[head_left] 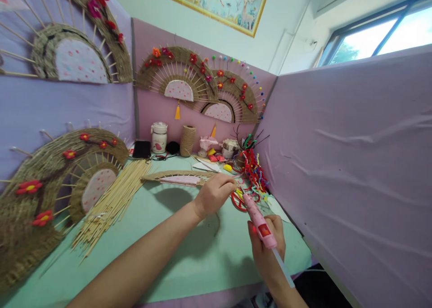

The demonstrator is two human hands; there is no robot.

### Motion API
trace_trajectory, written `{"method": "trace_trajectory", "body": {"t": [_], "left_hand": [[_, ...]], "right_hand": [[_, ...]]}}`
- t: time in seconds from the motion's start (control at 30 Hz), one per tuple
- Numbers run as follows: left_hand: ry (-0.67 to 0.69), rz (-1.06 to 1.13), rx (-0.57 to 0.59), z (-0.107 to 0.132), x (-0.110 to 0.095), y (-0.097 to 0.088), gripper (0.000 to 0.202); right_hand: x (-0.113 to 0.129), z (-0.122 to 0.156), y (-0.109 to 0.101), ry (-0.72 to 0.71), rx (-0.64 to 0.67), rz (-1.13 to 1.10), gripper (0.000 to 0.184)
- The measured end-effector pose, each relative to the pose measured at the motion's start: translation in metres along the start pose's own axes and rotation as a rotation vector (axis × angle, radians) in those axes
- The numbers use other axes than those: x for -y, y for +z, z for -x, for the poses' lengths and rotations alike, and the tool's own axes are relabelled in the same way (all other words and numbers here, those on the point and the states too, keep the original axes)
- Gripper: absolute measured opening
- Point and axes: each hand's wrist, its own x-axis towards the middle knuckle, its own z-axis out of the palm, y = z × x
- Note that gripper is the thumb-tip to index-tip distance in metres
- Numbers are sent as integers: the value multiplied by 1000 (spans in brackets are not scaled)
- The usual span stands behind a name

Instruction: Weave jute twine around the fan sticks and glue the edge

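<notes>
Head cam's on the person, above the near side of the green table [135, 225], looking fwd & down; left hand [214, 194] shows approx. mid-frame, right hand [265, 257] lower R, both fairly close. Wide view, faces the pink back panel [151, 108], w/ the right panel [351, 132] alongside, reaching up to the wall picture [216, 6] & window [374, 29].

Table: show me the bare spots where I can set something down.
Two patches of bare cloth: between the sticks and the left forearm, and toward the near edge between that forearm and the right hand. Crowded: the back, with jar, twine and strands.
</notes>
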Motion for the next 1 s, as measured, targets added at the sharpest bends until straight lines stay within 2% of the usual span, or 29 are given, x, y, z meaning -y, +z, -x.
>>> {"method": "trace_trajectory", "body": {"t": [0.33, 0.63, 0.8, 1.0], "left_hand": [[8, -7, -26, -2, -2, -2, 13], [8, -6, -23, 0, -1, -1, 13], [9, -3, -24, 0, -1, -1, 15], [13, -7, -28, 0, -2, -1, 15]], "right_hand": [[1, 6, 2, 83, -47, -18, 22], [-1, 4, 2, 45, -44, 12, 20], [-2, 2, 1, -45, -46, 9, 16], [-2, 1, 1, -39, -47, 11, 17]]}}
